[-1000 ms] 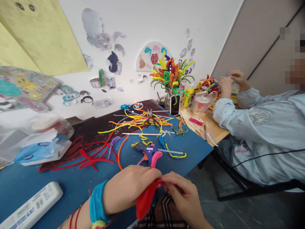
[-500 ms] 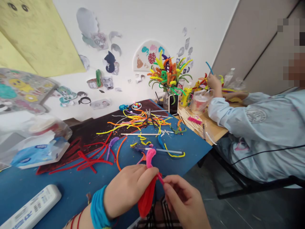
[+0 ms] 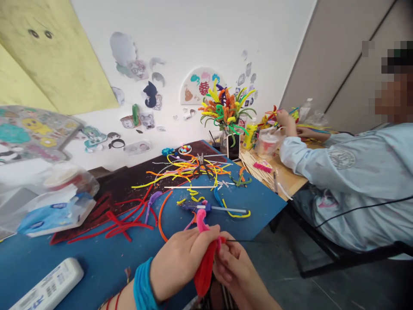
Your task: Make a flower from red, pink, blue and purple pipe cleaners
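Note:
My left hand point(image 3: 184, 254), with a blue band at its wrist, is closed around a pink pipe cleaner point(image 3: 202, 221) whose thick curled end sticks up past the fingers. A bundle of red pipe cleaners point(image 3: 204, 272) hangs below the left thumb, against the palm. My right hand point(image 3: 238, 266) is closed close beside it, its fingertips pinching the thin lower part of the pink pipe cleaner by the red piece. The fingers partly hide where pink and red meet. Just beyond the hands lies a dark blue glue gun point(image 3: 201, 207) with a clear glue stick in it.
Loose red pipe cleaners point(image 3: 124, 226), a purple curled piece point(image 3: 153, 199) and pliers point(image 3: 200, 163) lie on the blue table mat point(image 3: 258, 202). A white power strip point(image 3: 53, 284) is at lower left. A pipe-cleaner bouquet point(image 3: 226, 105) stands at the back. A co-worker's sleeve point(image 3: 309, 157) is at right.
My right hand has moved in against my left, and the pink strand that stretched between them is now mostly covered. The co-worker's raised hand no longer shows a blue strip standing upright.

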### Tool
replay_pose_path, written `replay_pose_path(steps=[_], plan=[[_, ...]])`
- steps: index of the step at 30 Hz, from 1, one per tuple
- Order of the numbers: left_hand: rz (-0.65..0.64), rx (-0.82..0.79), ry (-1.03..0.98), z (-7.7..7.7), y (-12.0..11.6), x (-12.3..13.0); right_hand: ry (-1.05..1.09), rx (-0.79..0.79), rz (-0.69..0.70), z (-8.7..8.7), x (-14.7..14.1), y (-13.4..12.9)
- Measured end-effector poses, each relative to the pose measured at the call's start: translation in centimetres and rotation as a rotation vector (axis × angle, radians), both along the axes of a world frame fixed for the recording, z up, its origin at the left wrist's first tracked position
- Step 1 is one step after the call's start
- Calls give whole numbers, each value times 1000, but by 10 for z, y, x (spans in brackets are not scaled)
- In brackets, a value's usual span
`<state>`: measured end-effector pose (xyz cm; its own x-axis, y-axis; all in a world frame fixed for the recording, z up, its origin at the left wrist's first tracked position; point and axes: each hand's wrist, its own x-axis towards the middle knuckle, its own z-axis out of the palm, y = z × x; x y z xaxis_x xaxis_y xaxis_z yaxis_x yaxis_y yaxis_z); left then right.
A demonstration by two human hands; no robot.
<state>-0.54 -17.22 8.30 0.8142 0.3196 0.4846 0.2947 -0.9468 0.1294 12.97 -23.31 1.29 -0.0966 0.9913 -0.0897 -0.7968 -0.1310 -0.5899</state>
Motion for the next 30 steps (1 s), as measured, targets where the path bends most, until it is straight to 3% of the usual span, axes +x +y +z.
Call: replay_pose_path(steps=[5,13,16,21,26,30], plan=[[-26,-12,14,2,-1,0,-70,40,-24,4,8,-1],[-51,47,-54,-5,-2,3,-157,53,-52,-3,0,0],[-33,-1,-73,-6,-3,3,-345,140,-165,-9,2,5],[-89,-229,-101,-9,-1,1,-850,494,-331,-16,20,21],[-147,-357,-96,-9,7,-3,-934,628,-226,-10,48,32],[-190,-391,-87,-9,14,-7,-943,674,-4,0,64,34]])
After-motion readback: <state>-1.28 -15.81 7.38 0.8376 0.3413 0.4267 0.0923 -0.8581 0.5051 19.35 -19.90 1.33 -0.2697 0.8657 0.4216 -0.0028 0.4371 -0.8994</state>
